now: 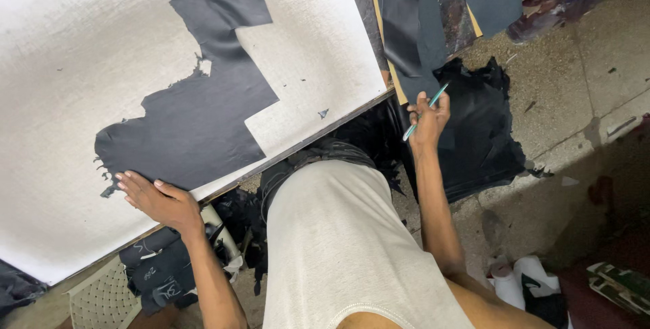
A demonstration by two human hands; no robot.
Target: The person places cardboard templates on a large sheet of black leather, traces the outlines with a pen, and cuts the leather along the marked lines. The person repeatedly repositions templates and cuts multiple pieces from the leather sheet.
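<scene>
A large irregular piece of black leather [203, 105] lies flat on a white cutting board [74, 45]. My left hand [154, 197] presses flat on the board's near edge, fingertips touching the leather's lower end. My right hand [428, 119] is off the board to the right, holding a thin teal pen-like tool [426, 111] and touching dark leather strips [409, 31] that hang from a wooden edge.
A heap of black leather [481, 126] lies on the stone floor [575, 99] to the right. Dark pieces with chalk marks [159, 275] sit under the board beside a white perforated basket [101, 298]. White and dark scraps [525, 285] lie at lower right.
</scene>
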